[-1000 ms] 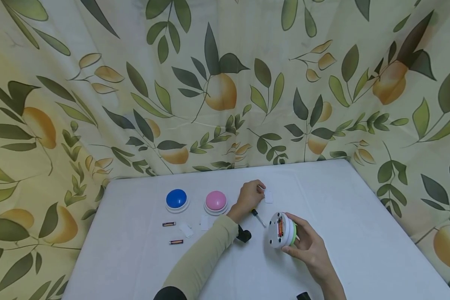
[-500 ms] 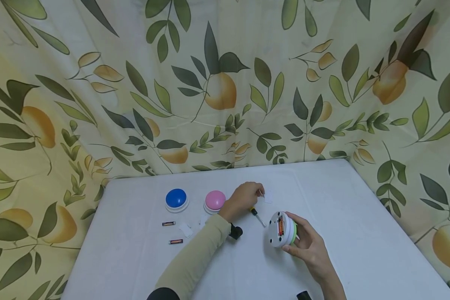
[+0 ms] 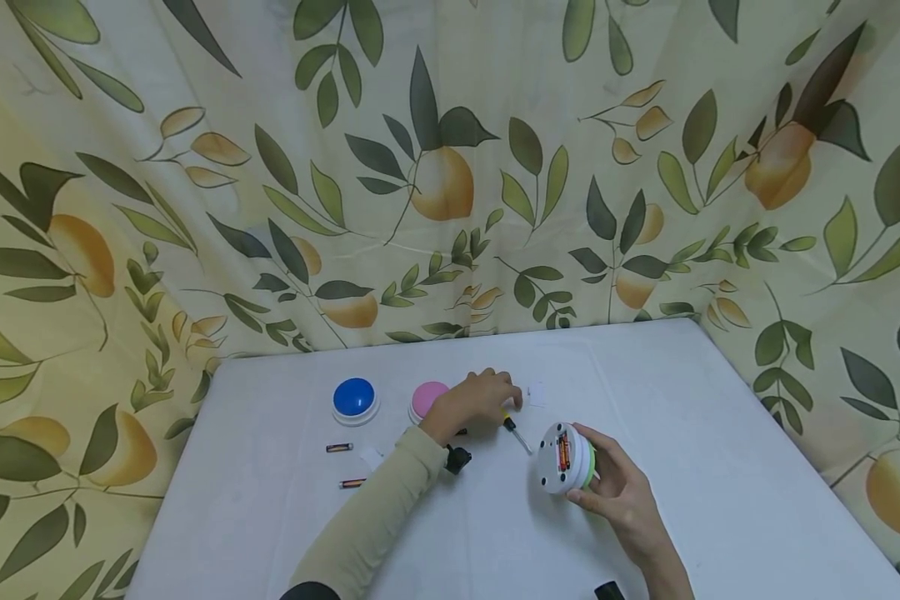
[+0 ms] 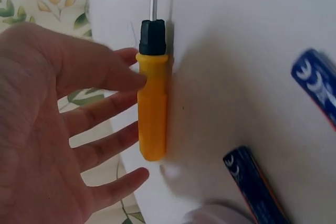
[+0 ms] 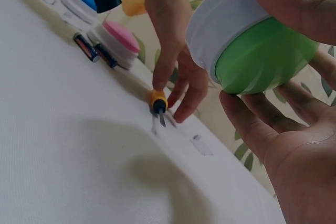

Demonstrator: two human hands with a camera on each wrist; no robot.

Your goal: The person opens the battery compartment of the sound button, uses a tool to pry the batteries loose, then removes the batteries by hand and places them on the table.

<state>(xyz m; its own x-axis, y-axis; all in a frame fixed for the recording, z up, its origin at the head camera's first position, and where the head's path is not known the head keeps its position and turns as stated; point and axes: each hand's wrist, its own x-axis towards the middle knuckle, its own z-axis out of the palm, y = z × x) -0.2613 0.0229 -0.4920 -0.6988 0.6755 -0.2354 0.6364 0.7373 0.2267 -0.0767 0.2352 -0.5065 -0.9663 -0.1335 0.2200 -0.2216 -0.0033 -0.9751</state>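
My left hand [image 3: 480,402] is over a yellow-handled screwdriver [image 4: 152,111] lying on the white table. Its thumb meets the handle's side in the left wrist view, while the other fingers stay spread along the far side. My right hand [image 3: 621,492] grips a round push button with a white base and green dome [image 5: 268,59]. In the head view the base of this button [image 3: 551,460] faces left, its battery compartment uncovered with batteries [image 3: 564,454] inside. Beyond the screwdriver lie a small white cover [image 3: 537,393] and tiny bits too small to identify.
A blue push button [image 3: 354,398] and a pink one [image 3: 424,398], partly behind the left hand, stand at the back left. Loose batteries [image 3: 339,447] lie in front of the blue one. Two more batteries [image 5: 85,47] are near the pink button. A patterned curtain [image 3: 450,183] hangs behind.
My left hand has drawn back left from the small white cover, leaving it on the table, and come down over the screwdriver handle. The right hand and green button stay put.
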